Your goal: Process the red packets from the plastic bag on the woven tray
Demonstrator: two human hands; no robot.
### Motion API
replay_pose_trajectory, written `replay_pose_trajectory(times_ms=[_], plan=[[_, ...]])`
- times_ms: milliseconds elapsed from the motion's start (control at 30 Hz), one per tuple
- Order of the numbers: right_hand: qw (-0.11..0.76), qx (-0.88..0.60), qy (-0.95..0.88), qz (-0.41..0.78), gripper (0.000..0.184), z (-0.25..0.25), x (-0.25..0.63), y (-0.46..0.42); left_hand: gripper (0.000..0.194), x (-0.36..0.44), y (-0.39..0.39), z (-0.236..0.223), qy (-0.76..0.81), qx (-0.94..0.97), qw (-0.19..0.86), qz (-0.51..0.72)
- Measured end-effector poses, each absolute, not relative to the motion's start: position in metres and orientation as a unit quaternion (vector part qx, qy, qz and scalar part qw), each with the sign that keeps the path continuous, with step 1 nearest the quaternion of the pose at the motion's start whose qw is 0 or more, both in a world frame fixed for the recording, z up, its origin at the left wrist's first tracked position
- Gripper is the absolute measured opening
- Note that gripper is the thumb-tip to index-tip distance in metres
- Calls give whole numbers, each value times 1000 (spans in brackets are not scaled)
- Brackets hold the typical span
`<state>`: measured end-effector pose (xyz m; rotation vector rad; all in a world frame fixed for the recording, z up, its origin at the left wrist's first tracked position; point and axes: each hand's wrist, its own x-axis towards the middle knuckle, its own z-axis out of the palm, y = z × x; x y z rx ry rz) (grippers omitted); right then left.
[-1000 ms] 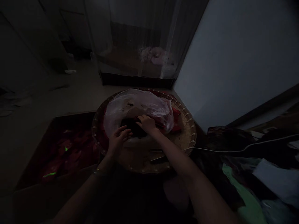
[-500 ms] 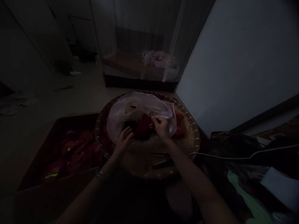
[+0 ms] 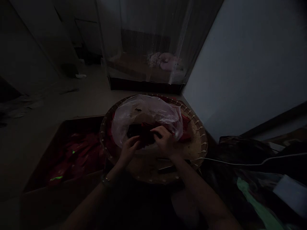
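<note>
A wide round woven bamboo tray (image 3: 202, 140) stands before me with a crumpled clear plastic bag (image 3: 148, 107) on it. Within the bag's opening, a dark piece of what looks like red cloth (image 3: 145, 136) spans the space between my hands. My left hand (image 3: 129, 149) has its thumb and fingers drawn together at the left edge of that piece. Fingers of my right hand (image 3: 165, 140) curl over its right edge. Dim light hides the fingertips and the piece's exact kind. A slim metal-edged tool (image 3: 165, 169), perhaps scissors, lies on the tray below my right wrist.
Left of the tray is an open box (image 3: 43, 156) heaped with red pieces (image 3: 81, 153). More red material (image 3: 187, 127) lies at the tray's right side. A white cord (image 3: 240, 164) runs off to the right, past dark clutter and a green strip (image 3: 256, 201). A wall (image 3: 251, 64) rises at right.
My right hand has come down and inward from holding up a red piece. My left fingers, spread before, have closed in. The piece now lies lower and darker between both hands.
</note>
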<state>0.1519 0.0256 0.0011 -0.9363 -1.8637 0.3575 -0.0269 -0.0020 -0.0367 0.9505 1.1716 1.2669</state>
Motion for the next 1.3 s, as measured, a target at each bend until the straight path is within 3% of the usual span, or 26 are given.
replay_pose_trajectory(times_ms=[100, 200, 300, 467, 567, 867, 1100, 1300], plan=[[486, -328, -805, 93, 19, -2, 153, 14, 51, -26, 2, -38, 442, 303, 620, 573], [404, -292, -866, 33, 19, -11, 148, 3, 44, -28, 3, -37, 391, 266, 689, 549], [342, -265, -901, 18, 14, -15, 140, -2, 35, -30, 1, -35, 398, 300, 682, 535], [387, -326, -861, 44, 45, -1, 134, 10, 32, -30, -4, -35, 432, 398, 625, 514], [368, -373, -851, 39, 50, 5, 134, 21, 37, -27, -5, -37, 434, 413, 627, 497], [358, -349, -866, -22, 40, -16, 139, 24, 38, -28, -5, -37, 403, 406, 672, 471], [358, -362, -860, -41, 16, -9, 147, 15, 42, -28, -8, -34, 390, 414, 686, 455], [384, -390, -834, -68, 20, 0, 151, 8, 44, -29, -5, -34, 462, 398, 636, 473]])
